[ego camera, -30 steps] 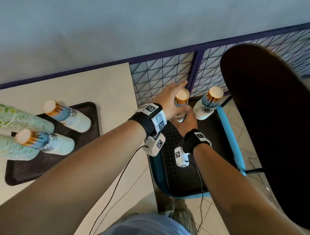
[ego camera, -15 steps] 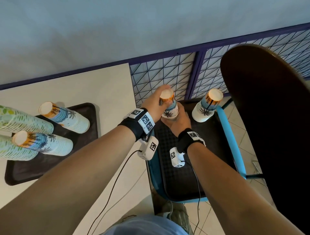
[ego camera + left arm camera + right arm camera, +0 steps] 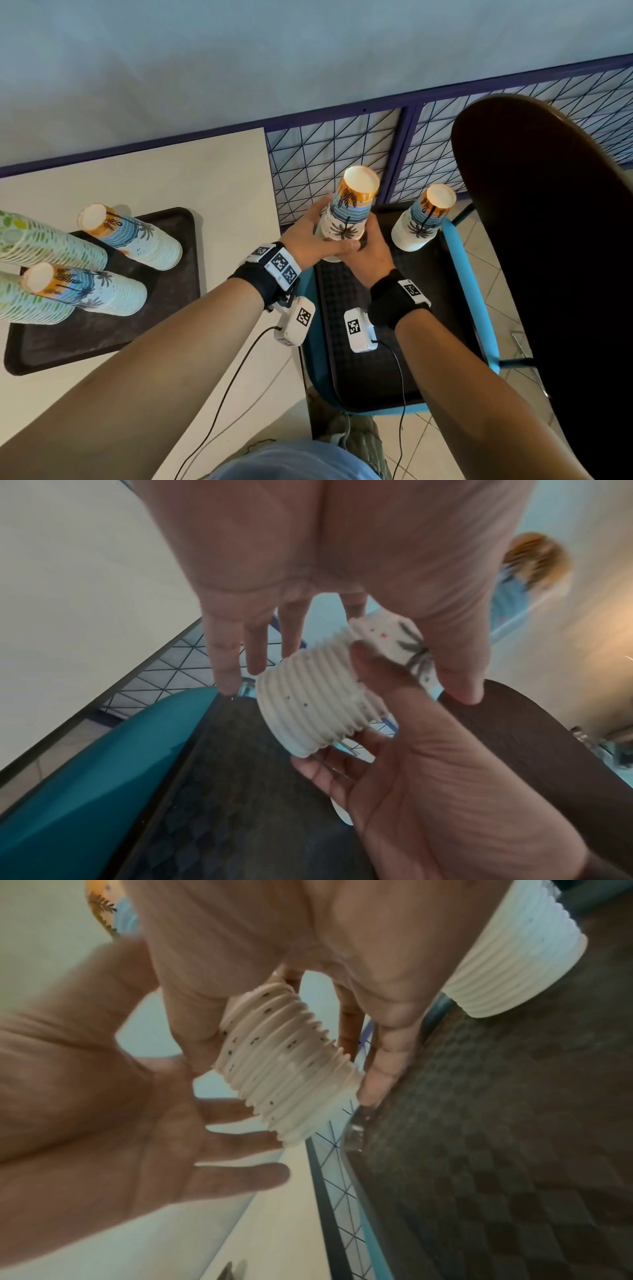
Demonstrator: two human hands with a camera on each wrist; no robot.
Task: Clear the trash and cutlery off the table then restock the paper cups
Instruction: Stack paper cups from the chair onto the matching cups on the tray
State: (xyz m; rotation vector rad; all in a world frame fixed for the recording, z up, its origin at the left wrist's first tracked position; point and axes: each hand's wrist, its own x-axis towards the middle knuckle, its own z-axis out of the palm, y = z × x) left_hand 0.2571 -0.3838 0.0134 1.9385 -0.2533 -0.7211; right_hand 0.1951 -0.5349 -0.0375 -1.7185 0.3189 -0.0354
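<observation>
The table (image 3: 191, 178) is seen on the left, a blue chair (image 3: 476, 298) on the right, each bearing a dark tray. On the table tray (image 3: 102, 329) four stacks are counted: two palm-print, two green-leaf, all standing upside down, likely so rims stay clean. On the chair tray (image 3: 370, 370) one palm-print stack (image 3: 423, 219) is left standing at the far right. A fifth palm-print stack (image 3: 349, 212), the held one, is raised just clear of the chair tray's far left corner and tilted slightly. It is grasped low, at its ribbed rims, by both hands: the left hand (image 3: 310, 236) is wrapped round its left side with thumb in front, the right hand (image 3: 371, 250) is curled round its near right side. Two hands seem to be used so the nested cups are kept from sliding apart. A carry leftward to the table tray is judged to be the step in hand. No trash or cutlery is seen
</observation>
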